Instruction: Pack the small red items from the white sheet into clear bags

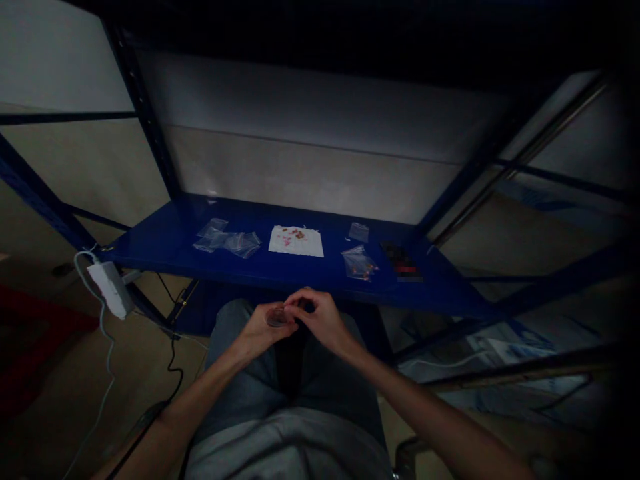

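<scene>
Left hand [263,328] cradling a small round clear plastic disc [275,318], right hand [320,317] pinching its edge, both near a blue steel shelf [165,243].

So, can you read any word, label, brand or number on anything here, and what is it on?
No text can be read.
Black rectangular object on the blue metal shelf: a blurred red patch, unreadable.
White plastic power adapter: no legible marking.
Small clear round object: too small to tell.
</scene>
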The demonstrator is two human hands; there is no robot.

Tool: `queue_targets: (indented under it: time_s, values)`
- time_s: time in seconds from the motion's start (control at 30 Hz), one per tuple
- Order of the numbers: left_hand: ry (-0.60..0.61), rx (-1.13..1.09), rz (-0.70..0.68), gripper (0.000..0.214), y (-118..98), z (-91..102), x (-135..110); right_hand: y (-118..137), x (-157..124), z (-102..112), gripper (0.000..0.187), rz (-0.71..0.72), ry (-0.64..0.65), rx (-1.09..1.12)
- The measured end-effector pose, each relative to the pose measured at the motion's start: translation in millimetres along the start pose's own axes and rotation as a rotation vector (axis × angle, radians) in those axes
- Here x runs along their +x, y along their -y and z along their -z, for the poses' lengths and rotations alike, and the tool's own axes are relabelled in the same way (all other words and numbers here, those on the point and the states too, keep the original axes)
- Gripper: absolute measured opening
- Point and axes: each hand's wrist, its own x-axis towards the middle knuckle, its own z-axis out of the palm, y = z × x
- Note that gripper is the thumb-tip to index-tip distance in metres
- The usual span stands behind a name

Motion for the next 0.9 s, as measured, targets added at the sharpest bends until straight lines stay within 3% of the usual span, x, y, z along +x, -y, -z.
queue_targets:
  time_s: [0.1,0.37,0.7,0.8,0.9]
  values:
    - [0.070,-0.066,0.062,0.025,4.3,-1.2,-7.6,9.8,-26.2,-4.4,0.006,0.012,-0.064,-0.024]
    - [0.236,-0.209,0.173,0.026,10.3,-9.5,-17.8,21.6,-48.4,-3.9,0.005,0.203,-0.126,-0.181]
    - [0.298,-0.416,0.255,0.038,8.5,-22.6,-32.0,33.8,-85.8,-0.2,0.013,0.066,-0.027,-0.252]
    - [0.381,-0.334,0.216,0.036,13.1,-27.5,-34.2,25.6,-86.3,-1.2,0.014,-0.006,-0.040,-0.185]
    - [0.467,-0.202,0.233,0.031,22.1,-29.8,-35.6,11.8,-85.8,-1.5,0.010,-0.094,-0.143,-0.102]
